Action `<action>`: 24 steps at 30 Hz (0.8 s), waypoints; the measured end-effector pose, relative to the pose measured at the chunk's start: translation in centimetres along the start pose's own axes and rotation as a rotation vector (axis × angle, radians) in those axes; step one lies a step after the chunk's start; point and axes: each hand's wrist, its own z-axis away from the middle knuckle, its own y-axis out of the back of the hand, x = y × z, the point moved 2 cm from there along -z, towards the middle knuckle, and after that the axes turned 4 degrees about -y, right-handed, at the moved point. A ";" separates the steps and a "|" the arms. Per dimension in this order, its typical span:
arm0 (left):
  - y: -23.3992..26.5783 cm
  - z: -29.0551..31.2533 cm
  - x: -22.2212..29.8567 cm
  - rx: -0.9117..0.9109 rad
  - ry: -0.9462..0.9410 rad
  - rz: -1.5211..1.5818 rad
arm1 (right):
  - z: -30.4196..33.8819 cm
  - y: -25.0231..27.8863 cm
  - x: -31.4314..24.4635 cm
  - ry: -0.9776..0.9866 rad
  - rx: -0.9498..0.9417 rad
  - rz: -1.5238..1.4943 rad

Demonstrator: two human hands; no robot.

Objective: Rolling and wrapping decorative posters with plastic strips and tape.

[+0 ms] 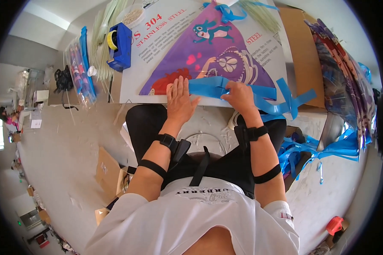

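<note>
A: Where is the piece being worked on?

B: A purple triangular sheet (223, 40), printed with cartoon figures, lies flat on a white-topped surface (130, 87) in front of a seated person. Its wide edge faces the person; its point is at the far side.

A: And the hands?

B: The left hand (181, 101) is laid flat, fingers straight, over the left end of a blue ribbon (205, 86) near that wide edge; its grip is closed on nothing. The right hand (241, 97) pinches the ribbon between thumb and fingers, to the right of the left hand.

A: How far along does it look?

B: Partway, I'd judge. The ribbon is stretched along much of the near edge, and a curled blue tail (230, 13) sits at the far point. Loose ribbon ends (291, 104) sprawl past the right corner, so that side seems unsettled. I can't tell whether anything is fastened.

A: What is around it?

B: A blue tape dispenser (122, 47) with yellow tape, at the left, beside thin pale sticks (100, 42). Well to the right, printed sheets (344, 76) stand stacked in clear plastic.
</note>
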 end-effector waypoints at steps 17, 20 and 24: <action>0.0 0.0 0.0 -0.024 0.005 -0.045 | -5.6 -2.4 0.4 0.088 -0.046 -0.105; -0.1 0.0 0.0 -0.016 -0.004 -0.046 | -5.9 -2.4 0.2 0.085 -0.099 -0.005; -0.2 0.0 0.1 -0.009 -0.013 -0.033 | -5.5 -1.8 0.0 0.285 0.103 0.111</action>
